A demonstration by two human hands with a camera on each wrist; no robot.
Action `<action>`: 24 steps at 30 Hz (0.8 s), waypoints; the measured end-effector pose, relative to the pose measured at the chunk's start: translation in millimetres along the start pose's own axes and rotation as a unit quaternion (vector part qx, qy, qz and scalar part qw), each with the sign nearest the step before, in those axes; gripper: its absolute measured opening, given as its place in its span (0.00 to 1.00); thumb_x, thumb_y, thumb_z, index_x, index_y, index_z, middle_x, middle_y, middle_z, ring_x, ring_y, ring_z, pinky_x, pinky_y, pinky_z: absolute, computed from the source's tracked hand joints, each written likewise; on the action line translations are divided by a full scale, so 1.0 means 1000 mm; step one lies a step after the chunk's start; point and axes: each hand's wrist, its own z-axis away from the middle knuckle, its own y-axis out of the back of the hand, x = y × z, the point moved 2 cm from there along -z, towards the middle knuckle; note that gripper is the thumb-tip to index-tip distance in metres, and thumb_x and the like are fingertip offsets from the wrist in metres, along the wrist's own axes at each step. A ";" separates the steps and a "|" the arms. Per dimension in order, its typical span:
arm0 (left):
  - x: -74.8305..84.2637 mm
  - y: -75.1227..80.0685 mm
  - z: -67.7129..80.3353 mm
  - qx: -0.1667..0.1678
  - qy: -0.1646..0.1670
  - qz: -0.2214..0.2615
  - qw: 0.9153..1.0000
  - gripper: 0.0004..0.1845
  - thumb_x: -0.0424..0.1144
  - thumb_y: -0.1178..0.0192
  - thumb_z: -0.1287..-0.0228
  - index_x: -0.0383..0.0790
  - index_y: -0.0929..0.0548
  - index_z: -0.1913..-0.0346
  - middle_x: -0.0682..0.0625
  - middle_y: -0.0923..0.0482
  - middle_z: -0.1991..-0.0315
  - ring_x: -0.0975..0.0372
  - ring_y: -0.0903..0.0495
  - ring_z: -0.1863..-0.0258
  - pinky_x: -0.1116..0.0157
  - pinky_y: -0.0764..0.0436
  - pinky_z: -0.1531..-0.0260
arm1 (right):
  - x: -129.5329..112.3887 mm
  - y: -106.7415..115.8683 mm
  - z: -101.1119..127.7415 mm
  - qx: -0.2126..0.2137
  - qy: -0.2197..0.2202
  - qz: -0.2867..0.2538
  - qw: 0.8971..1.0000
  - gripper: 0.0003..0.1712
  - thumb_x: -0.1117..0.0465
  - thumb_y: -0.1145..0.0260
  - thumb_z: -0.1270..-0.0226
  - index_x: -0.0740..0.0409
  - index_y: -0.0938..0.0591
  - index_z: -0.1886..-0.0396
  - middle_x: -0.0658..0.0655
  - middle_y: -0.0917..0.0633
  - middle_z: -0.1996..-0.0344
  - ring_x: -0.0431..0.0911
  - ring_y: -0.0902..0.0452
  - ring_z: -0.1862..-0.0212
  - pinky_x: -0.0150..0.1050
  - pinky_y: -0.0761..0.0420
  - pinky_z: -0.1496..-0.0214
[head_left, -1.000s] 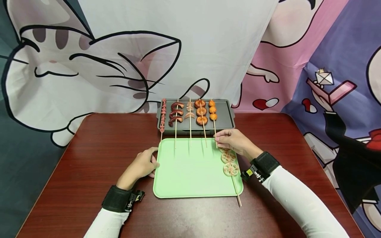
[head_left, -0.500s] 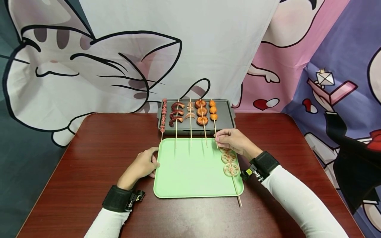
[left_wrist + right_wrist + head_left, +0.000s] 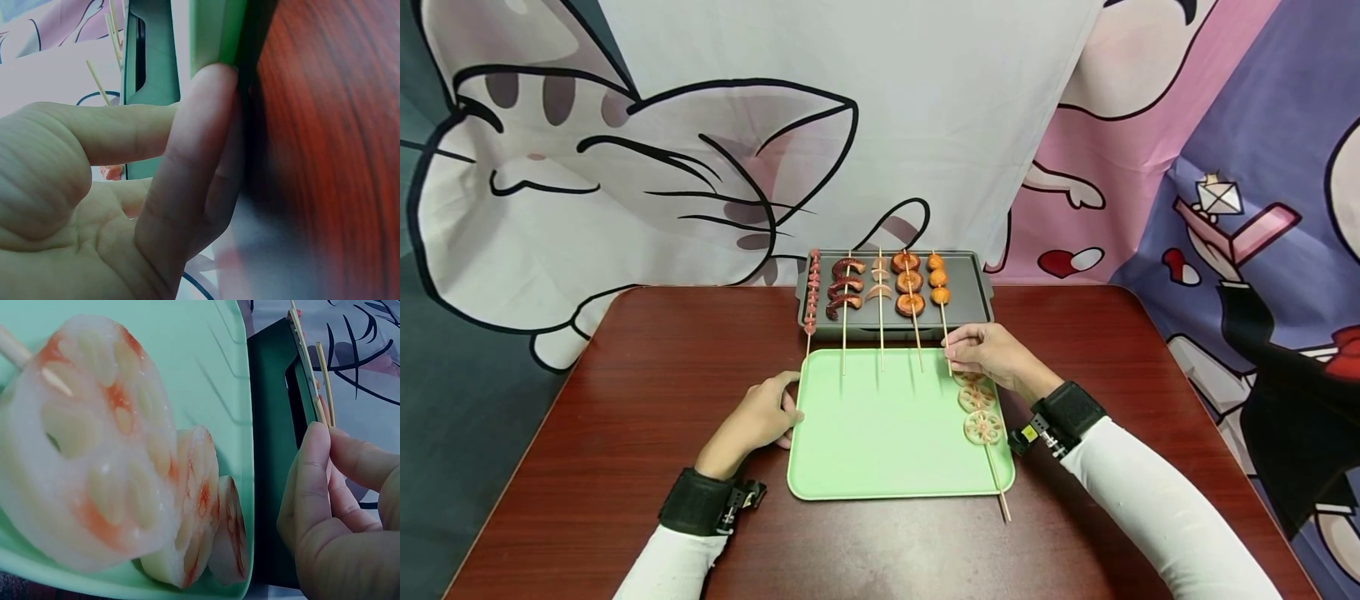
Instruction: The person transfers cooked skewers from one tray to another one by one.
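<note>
My left hand (image 3: 763,410) grips the left edge of a light green tray (image 3: 880,450), which lies on the table. In the left wrist view, fingertips meet the tray's rim (image 3: 209,31). Between thumb and fingers, my right hand (image 3: 992,354) pinches the bare stick of a skewer with orange balls (image 3: 938,295). Its balls are over a dark grey grill pan (image 3: 968,292) behind the tray. Beneath my right wrist, a skewer of lotus root slices (image 3: 982,427) lies along the tray's right side, its stick jutting past the front edge. The slices (image 3: 94,444) loom large in the right wrist view.
Across the pan lie a pink sausage-like skewer (image 3: 811,292), a brown curled-piece skewer (image 3: 846,287), a pale-piece skewer (image 3: 879,291) and a round brown-slice skewer (image 3: 907,282). Several sticks overhang the tray's far edge. A printed cloth (image 3: 970,125) hangs behind the reddish-brown table (image 3: 662,375).
My right hand and the near end of the orange ball skewer's stick have shifted slightly to the right. The left hand and the tray stay put.
</note>
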 end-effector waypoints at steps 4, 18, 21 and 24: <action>0.001 0.000 0.000 0.000 -0.001 0.002 1.000 0.34 0.23 0.37 0.34 0.29 0.35 0.26 0.42 0.25 0.69 0.57 0.18 0.80 0.60 0.11 0.79 | 0.001 0.000 0.001 -0.002 0.003 0.004 1.000 0.16 0.73 0.38 0.25 0.77 0.25 0.42 0.61 0.13 0.60 0.47 0.13 0.57 0.38 0.10 0.50; 0.000 0.000 -0.001 0.001 -0.001 0.001 1.000 0.34 0.23 0.37 0.34 0.29 0.35 0.25 0.42 0.25 0.69 0.57 0.18 0.81 0.60 0.11 0.79 | 0.001 0.002 0.011 -0.017 0.011 0.012 1.000 0.19 0.72 0.36 0.27 0.80 0.26 0.42 0.55 0.15 0.66 0.46 0.13 0.60 0.39 0.10 0.49; 0.000 0.000 -0.001 0.001 -0.002 0.001 1.000 0.34 0.23 0.37 0.34 0.29 0.35 0.26 0.42 0.25 0.69 0.57 0.18 0.81 0.60 0.11 0.79 | 0.000 0.001 0.016 -0.017 0.008 0.016 1.000 0.19 0.72 0.35 0.27 0.80 0.27 0.42 0.55 0.15 0.65 0.46 0.13 0.60 0.39 0.10 0.50; 0.000 0.000 0.000 0.002 -0.002 -0.001 1.000 0.34 0.23 0.37 0.34 0.28 0.35 0.26 0.42 0.25 0.69 0.57 0.18 0.81 0.61 0.11 0.79 | 0.000 0.000 0.021 -0.019 0.005 0.023 1.000 0.20 0.72 0.36 0.27 0.80 0.27 0.41 0.54 0.15 0.66 0.47 0.13 0.60 0.38 0.10 0.51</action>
